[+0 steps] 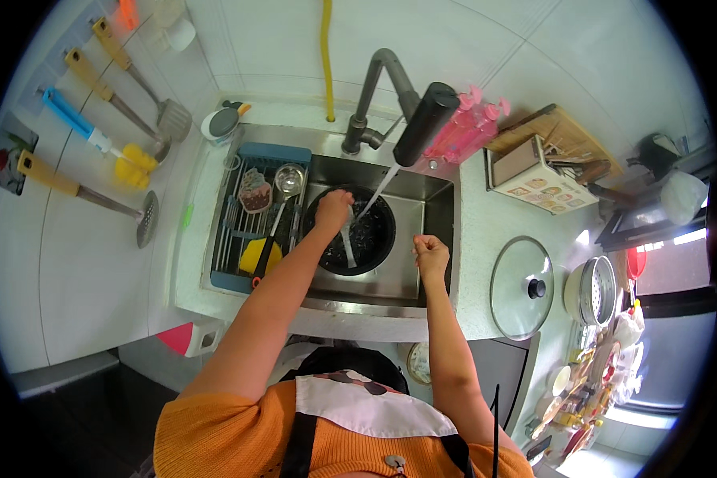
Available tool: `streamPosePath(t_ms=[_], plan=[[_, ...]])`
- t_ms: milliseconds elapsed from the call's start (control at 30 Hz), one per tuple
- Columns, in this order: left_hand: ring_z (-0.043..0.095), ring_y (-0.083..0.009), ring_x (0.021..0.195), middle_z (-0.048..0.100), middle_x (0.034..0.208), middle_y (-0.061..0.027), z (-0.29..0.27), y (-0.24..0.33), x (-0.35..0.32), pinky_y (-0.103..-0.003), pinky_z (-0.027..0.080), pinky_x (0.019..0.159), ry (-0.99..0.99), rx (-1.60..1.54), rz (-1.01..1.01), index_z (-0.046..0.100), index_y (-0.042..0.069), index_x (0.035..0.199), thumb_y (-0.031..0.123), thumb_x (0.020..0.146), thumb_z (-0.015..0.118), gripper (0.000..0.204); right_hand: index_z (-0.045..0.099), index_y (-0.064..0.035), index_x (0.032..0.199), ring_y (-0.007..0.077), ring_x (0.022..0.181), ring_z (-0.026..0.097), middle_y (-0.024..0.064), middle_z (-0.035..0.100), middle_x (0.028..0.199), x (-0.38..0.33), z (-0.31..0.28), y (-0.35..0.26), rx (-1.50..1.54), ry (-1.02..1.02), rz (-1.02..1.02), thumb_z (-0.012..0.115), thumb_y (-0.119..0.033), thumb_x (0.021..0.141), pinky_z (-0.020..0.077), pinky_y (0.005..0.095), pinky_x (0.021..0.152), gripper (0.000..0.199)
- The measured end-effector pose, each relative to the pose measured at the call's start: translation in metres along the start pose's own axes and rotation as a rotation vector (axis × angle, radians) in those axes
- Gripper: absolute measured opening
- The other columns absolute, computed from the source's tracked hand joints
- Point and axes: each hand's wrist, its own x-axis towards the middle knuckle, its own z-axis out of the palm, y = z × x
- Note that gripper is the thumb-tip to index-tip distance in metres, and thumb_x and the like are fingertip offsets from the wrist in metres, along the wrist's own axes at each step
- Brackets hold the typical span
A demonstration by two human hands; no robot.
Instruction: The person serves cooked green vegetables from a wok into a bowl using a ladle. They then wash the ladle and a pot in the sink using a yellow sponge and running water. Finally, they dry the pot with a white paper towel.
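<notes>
My left hand (334,209) is closed over the near-left part of a round black pot (380,253) in the steel sink. From its fingers a long, narrow, whitish thing (349,243) runs down into the pot; its kind is hard to make out. Water (381,188) streams from the black faucet head (427,123) into the pot, where white bubbles show. To the right of the pot, my right hand (431,256) hovers above the sink floor (406,219) with its fingers curled together. Whatever they may hold is hidden.
A blue drying rack (275,151) at the sink's left bears a ladle (288,180), a yellow sponge (260,256) and a small clear container (255,193). Pink pump bottles (474,127) stand behind. A glass lid (511,287) lies on the right counter; utensils hang on the left wall.
</notes>
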Motion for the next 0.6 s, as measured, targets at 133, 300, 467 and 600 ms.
streamPosePath(t_ms=[133, 300, 467, 600], plan=[[0.057, -0.0407, 0.084, 0.062, 0.082, -0.0209, -0.045, -0.009, -0.036, -0.049, 0.043, 0.077, -0.078, 0.091, -0.273, 0.065, 0.003, 0.078, 0.039, 0.091, 0.038, 0.047, 0.066, -0.0042, 0.078, 0.024, 0.053, 0.059, 0.0112, 0.061, 0.06, 0.003, 0.026, 0.006, -0.383, -0.081, -0.222, 0.057, -0.03, 0.087, 0.0461, 0.0331, 0.054, 0.029], [0.056, -0.0379, 0.076, 0.058, 0.08, -0.0185, -0.068, -0.052, -0.076, -0.045, 0.042, 0.069, 0.165, -0.006, -0.15, 0.056, 0.002, 0.096, 0.025, 0.091, 0.044, 0.026, 0.063, -0.0076, 0.089, 0.0365, 0.081, 0.061, 0.0153, 0.065, 0.083, 0.013, 0.086, 0.027, -0.612, -0.217, -0.351, 0.051, -0.026, 0.087, 0.0476, 0.0439, 0.071, 0.022], [0.057, -0.0312, 0.082, 0.058, 0.084, -0.0171, -0.088, -0.055, -0.104, -0.036, 0.044, 0.072, 0.176, 0.006, -0.127, 0.05, 0.004, 0.111, 0.006, 0.083, 0.052, 0.028, 0.057, -0.0072, 0.104, 0.0351, 0.1, 0.057, 0.0201, 0.06, 0.106, 0.035, 0.148, 0.051, -0.896, -0.503, -0.129, 0.058, -0.023, 0.082, 0.0464, 0.041, 0.085, 0.028], [0.055, -0.0291, 0.082, 0.057, 0.085, -0.0139, -0.088, -0.085, -0.116, -0.034, 0.043, 0.075, 0.136, -0.187, -0.134, 0.054, 0.003, 0.107, 0.005, 0.082, 0.05, 0.026, 0.054, 0.0021, 0.11, 0.0372, 0.103, 0.057, 0.025, 0.058, 0.11, 0.042, 0.19, 0.084, -0.984, -0.66, 0.006, 0.061, -0.019, 0.078, 0.046, 0.0418, 0.087, 0.039]])
